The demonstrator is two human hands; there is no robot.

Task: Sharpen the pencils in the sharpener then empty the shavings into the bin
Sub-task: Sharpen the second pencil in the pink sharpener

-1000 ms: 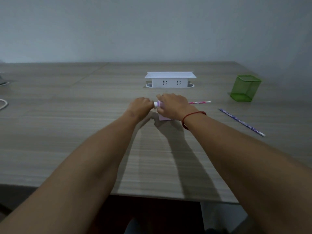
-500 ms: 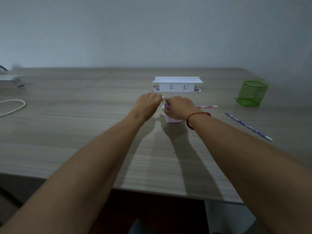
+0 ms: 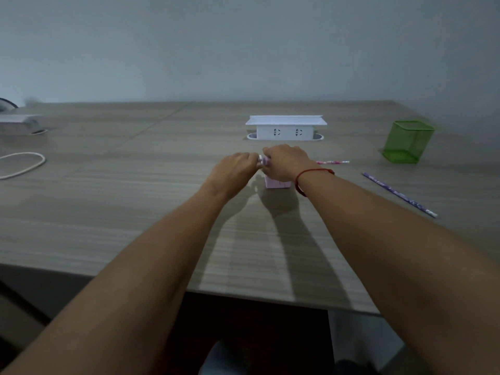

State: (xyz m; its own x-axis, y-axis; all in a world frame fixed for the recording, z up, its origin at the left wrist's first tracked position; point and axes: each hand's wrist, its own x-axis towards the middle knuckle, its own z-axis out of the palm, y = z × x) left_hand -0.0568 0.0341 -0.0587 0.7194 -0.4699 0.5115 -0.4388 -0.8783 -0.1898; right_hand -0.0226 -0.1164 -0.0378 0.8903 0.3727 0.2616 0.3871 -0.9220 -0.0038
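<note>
A small pink sharpener (image 3: 276,183) stands on the wooden table (image 3: 135,212), mostly hidden under my right hand (image 3: 286,163), which grips it from above. My left hand (image 3: 235,169) is closed in a fist right beside it. Between the two hands a short pink-and-white piece (image 3: 263,161) shows, which looks like a pencil held level at the sharpener's left side. A pink pencil (image 3: 334,162) lies behind my right wrist. Further right, a purple pencil (image 3: 397,194) lies at a slant. The green mesh bin (image 3: 408,142) stands at the far right.
A white socket box (image 3: 285,128) sits just behind my hands. A white cable loop (image 3: 24,165) and a grey device (image 3: 19,125) lie at the far left. The table's near edge (image 3: 243,296) runs under my forearms.
Both hands stay together at the sharpener. My left fist has shifted a little against the right hand, and the view has drifted slightly.
</note>
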